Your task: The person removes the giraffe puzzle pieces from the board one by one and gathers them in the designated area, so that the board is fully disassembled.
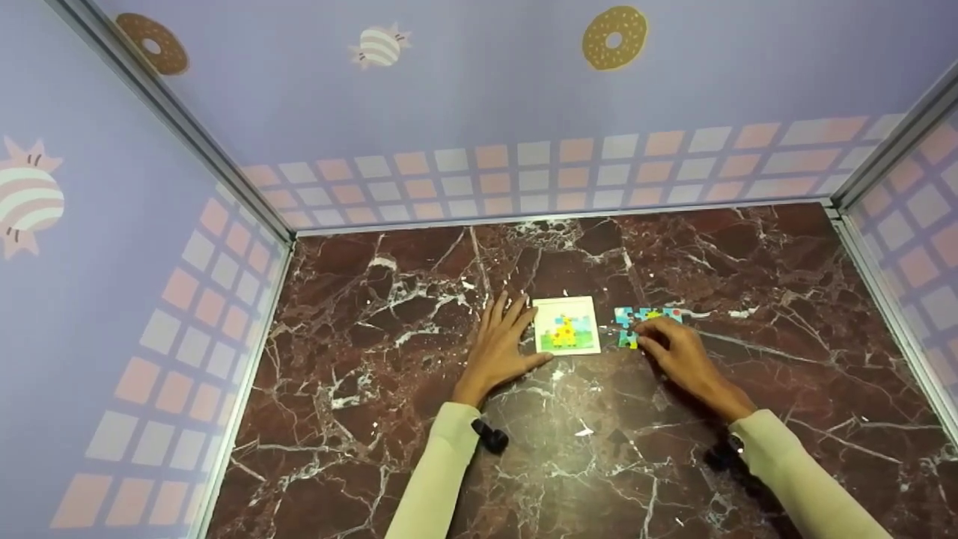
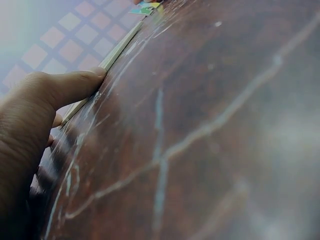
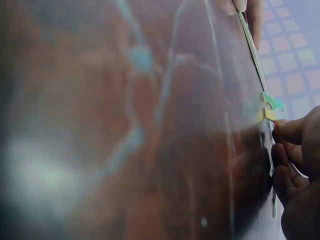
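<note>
A square puzzle board [image 1: 567, 327] with a pale frame and a giraffe picture lies flat on the table. My left hand [image 1: 498, 348] rests at its left side, fingers straight along that edge and thumb [image 2: 82, 82] against the near edge. To the board's right lie several blue jigsaw pieces [image 1: 623, 317], partly hidden under my right hand [image 1: 681, 355]. The thumb and forefinger of that hand pinch a jigsaw piece with yellow and green on it [image 3: 269, 114], low over the table. Its other fingers are curled beneath.
The table [image 1: 359, 434] is dark red marble with white veins. Patterned purple panels, such as the back wall [image 1: 464, 112], enclose it on the left, back and right, joined by metal rails [image 1: 831, 203].
</note>
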A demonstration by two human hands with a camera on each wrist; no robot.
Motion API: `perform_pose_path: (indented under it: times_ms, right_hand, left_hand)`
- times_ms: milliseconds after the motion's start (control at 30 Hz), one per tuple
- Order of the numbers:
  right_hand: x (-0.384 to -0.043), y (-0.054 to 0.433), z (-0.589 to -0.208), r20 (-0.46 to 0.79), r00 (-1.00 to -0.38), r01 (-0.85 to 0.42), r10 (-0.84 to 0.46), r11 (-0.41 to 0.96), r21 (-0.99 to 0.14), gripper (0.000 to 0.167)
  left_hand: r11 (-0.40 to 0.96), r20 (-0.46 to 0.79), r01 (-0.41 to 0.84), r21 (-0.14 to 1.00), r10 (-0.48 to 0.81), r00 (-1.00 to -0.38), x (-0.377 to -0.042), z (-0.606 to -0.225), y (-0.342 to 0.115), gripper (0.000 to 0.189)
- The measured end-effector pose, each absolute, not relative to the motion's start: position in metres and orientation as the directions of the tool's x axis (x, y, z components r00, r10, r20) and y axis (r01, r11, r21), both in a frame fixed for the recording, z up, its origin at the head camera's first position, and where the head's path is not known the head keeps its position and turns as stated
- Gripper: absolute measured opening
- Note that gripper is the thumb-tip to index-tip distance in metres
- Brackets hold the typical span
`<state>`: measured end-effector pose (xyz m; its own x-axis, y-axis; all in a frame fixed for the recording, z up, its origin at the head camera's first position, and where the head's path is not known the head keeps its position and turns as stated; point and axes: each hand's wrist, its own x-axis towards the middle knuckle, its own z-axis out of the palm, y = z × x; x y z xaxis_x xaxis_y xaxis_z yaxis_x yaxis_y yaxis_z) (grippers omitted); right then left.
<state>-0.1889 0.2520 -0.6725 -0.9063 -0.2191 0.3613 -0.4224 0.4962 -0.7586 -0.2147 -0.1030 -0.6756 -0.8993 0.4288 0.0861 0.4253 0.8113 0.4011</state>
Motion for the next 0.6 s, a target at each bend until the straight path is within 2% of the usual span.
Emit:
perform_pose_path:
  times_ms: [333,600]
  right_hand:
    - [-0.1958,0.2510,-0.6714,0.446,-0.851,-0.520,-0.277,0.568,-0.638,0.019]
    - [-0.1968,0.2501,-0.6695,0.430,-0.855,-0.511,-0.290,0.610,-0.605,0.019]
  left_hand:
    - [0.802,0.104,0.445,0.398,0.443,-0.891,-0.2159,-0.6758,-0.1026,0.097]
    - [0.807,0.108,0.450,0.383,0.445,-0.889,-0.2160,-0.6766,-0.1028,0.096]
